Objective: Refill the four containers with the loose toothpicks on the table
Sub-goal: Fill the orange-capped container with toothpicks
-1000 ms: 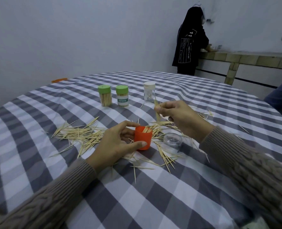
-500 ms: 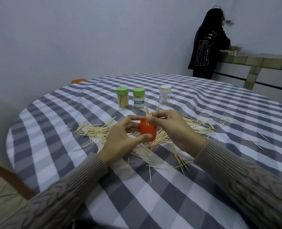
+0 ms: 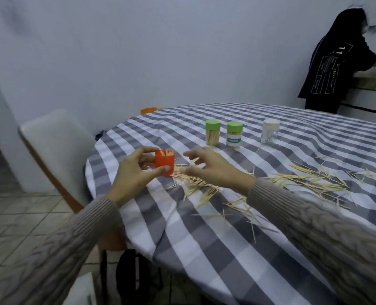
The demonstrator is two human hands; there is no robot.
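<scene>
My left hand grips an open orange container with toothpick tips showing at its mouth, held at the table's left side. My right hand hovers just right of it with fingers spread, holding nothing, over a heap of loose toothpicks. More loose toothpicks lie scattered to the right. Farther back stand two green-lidded containers and a clear white-lidded container that is nearly empty.
The round table wears a grey-and-white checked cloth. A white-backed chair stands at the table's left, and a dark bag lies under the edge. A person in black stands at a counter at the back right.
My right hand let go at the orange container's mouth and drew back to the right with fingers spread. The camera swung left, bringing the chair and floor into view.
</scene>
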